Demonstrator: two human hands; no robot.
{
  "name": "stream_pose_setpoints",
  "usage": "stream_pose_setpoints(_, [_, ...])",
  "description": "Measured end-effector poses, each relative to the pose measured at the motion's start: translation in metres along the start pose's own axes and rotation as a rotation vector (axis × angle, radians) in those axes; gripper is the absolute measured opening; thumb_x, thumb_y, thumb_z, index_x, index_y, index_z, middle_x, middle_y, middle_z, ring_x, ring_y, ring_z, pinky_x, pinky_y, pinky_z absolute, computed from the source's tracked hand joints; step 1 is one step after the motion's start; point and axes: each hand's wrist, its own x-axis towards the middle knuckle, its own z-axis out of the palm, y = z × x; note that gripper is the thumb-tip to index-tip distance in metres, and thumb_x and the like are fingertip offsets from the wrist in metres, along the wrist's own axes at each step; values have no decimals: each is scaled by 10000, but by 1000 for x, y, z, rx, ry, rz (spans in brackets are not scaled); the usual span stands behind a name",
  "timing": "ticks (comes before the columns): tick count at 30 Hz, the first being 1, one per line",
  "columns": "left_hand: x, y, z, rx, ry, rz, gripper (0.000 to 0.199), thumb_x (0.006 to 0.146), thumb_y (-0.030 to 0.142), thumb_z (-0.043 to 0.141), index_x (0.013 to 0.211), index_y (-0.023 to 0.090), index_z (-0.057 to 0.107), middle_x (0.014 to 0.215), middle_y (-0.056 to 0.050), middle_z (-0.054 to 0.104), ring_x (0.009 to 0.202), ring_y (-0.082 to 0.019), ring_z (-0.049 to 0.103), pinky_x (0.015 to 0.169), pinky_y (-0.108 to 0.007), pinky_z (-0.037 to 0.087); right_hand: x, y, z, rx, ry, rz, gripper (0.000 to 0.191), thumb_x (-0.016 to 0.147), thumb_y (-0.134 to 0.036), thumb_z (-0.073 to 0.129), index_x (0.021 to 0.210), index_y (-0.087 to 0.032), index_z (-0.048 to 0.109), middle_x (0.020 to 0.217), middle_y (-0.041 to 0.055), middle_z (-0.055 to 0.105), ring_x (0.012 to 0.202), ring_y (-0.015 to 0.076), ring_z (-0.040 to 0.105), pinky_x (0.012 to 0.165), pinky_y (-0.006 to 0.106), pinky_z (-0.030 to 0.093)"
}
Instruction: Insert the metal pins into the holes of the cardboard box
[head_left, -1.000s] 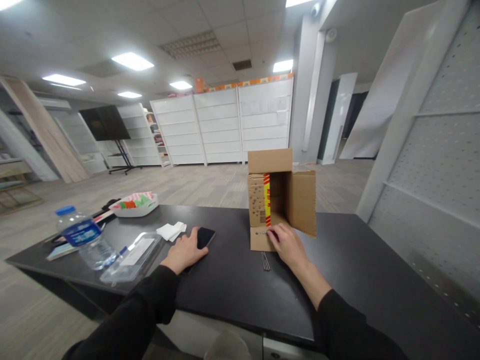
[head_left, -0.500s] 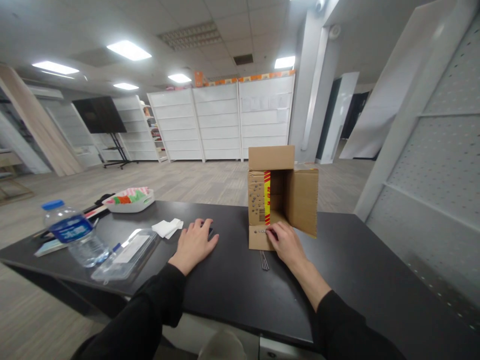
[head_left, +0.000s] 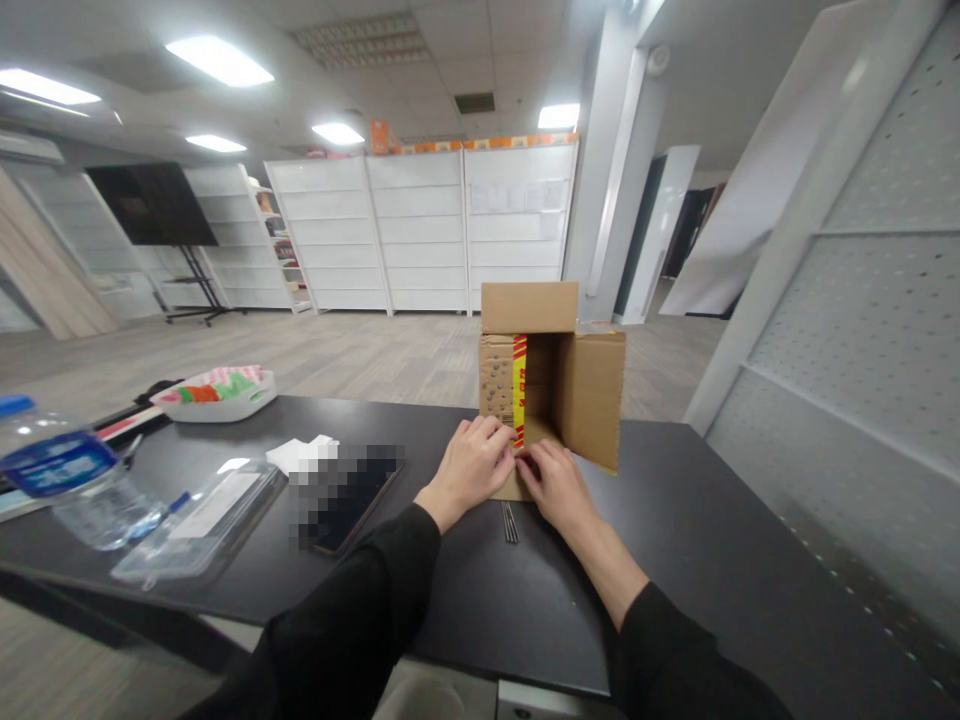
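Observation:
An open cardboard box (head_left: 596, 400) stands on the black table (head_left: 675, 560), its opening facing me. Several small grey dots mark its left front flap, beside a red and yellow tape strip (head_left: 520, 375). My left hand (head_left: 471, 465) has its fingers bent together at the lower part of that flap. Close beside it, my right hand (head_left: 555, 482) pinches at the bottom flap, fingertips nearly meeting the left ones. Whatever lies between the fingertips is too small to make out. Several thin metal rods (head_left: 510, 522) lie just below the box.
On the left are a phone (head_left: 360, 505), white tissue (head_left: 300, 455), a clear plastic case (head_left: 202, 525), a water bottle (head_left: 75, 480) and a white basket (head_left: 217, 405) with colourful cloth. A perforated panel (head_left: 885, 300) rises at the right.
My left hand has moved right, from the phone to the box, and its fingers have closed. The phone is now uncovered. My right hand stays at the box's bottom flap. The view has shifted slightly.

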Motion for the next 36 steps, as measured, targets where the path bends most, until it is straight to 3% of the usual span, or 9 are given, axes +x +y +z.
stream_pose_setpoints(8, [1, -7, 25, 8, 57, 137, 141, 912, 203, 513, 958, 186, 646, 887, -42, 669, 848, -194, 574, 747, -347, 387, 1, -3, -5, 19, -1, 13, 103, 934, -213, 529, 890, -184, 618, 865, 61, 628, 810, 214, 559, 730, 326, 371])
stream_pose_setpoints(18, [-4, -16, 23, -137, 118, 80, 130, 914, 214, 537, 957, 194, 659, 868, -30, 698, 827, -167, 622, 726, -312, 415, -3, -5, -26, 12, -67, -35, 132, 959, -210, 497, 899, -194, 613, 884, 53, 619, 833, 200, 579, 747, 325, 391])
stream_pose_setpoints(23, [-3, -20, 20, -193, 138, 38, 133, 900, 190, 555, 976, 199, 664, 896, -27, 724, 841, -159, 661, 727, -298, 446, -2, -4, -39, -45, -195, -235, 147, 959, -224, 481, 916, -193, 618, 894, 62, 628, 814, 196, 564, 753, 333, 396])
stream_pose_setpoints(28, [-4, -23, 18, -237, 177, 23, 152, 886, 165, 557, 985, 197, 668, 904, -28, 737, 809, -155, 674, 734, -292, 490, -4, -10, -43, -14, -317, -408, 129, 865, -294, 591, 924, -190, 641, 901, 73, 632, 860, 222, 567, 772, 348, 419])
stream_pose_setpoints(32, [-3, -24, 15, -244, 202, -6, 157, 882, 159, 551, 977, 197, 671, 858, -24, 733, 745, -146, 673, 678, -276, 500, -8, -17, -41, 28, -416, -422, 265, 784, -372, 669, 968, -181, 665, 944, 84, 653, 886, 244, 586, 824, 392, 431])
stream_pose_setpoints(36, [-3, -24, 14, -274, 205, -26, 160, 889, 167, 536, 967, 195, 673, 822, -19, 728, 708, -134, 673, 667, -258, 519, -13, -24, -44, 120, -490, -339, 417, 779, -395, 693, 1144, -198, 651, 1155, 83, 656, 1042, 254, 584, 934, 414, 408])
